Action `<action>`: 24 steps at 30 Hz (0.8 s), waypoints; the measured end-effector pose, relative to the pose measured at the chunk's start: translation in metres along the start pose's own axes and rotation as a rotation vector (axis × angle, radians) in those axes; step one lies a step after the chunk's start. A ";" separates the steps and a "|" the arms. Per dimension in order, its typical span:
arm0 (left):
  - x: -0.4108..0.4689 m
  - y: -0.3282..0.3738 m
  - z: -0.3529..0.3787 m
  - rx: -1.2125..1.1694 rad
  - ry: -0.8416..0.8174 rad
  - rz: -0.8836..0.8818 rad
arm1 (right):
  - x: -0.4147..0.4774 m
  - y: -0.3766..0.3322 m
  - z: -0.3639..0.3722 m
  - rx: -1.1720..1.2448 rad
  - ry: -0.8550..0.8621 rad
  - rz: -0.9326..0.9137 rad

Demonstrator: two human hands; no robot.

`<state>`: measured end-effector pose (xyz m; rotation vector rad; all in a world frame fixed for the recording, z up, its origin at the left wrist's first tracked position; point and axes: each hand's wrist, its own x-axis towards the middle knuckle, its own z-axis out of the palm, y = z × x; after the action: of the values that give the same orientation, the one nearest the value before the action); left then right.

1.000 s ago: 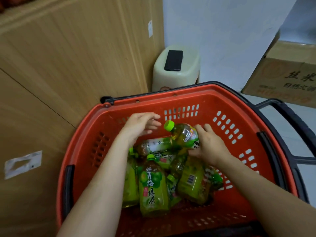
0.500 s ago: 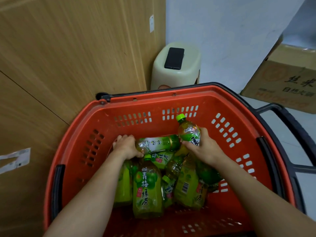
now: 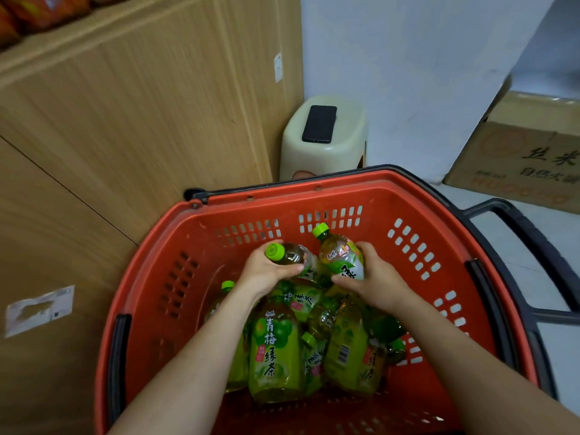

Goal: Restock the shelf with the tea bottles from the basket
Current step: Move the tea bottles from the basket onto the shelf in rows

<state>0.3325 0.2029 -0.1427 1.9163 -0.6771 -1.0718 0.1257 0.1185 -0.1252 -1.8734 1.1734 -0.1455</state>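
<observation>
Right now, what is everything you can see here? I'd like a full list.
Basket: one, red with black handles, centre.
Loose tea bottles: several, green labels and caps, piled in the basket; exact count hidden.
Left bottle: one, green cap, above the pile.
Right bottle: one, green cap, above the pile.
Stool: one, cream, behind the basket in the corner.
Phone: one, black, lying on the stool.
Cardboard box: one, brown, far right.
Wooden panel: light brown, left side.
Packets: orange-red, top left corner; count unclear.
Left hand: grips the left bottle below its cap.
Right hand: grips the right bottle round its label.
</observation>
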 end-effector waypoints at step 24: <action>-0.224 0.142 -0.131 -0.071 0.619 0.637 | -0.068 -0.194 -0.029 0.534 -0.007 -0.352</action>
<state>0.3267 0.3506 0.1141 1.6576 -0.7859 -0.0903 0.2027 0.1824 0.0571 -1.5745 0.6955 -0.5877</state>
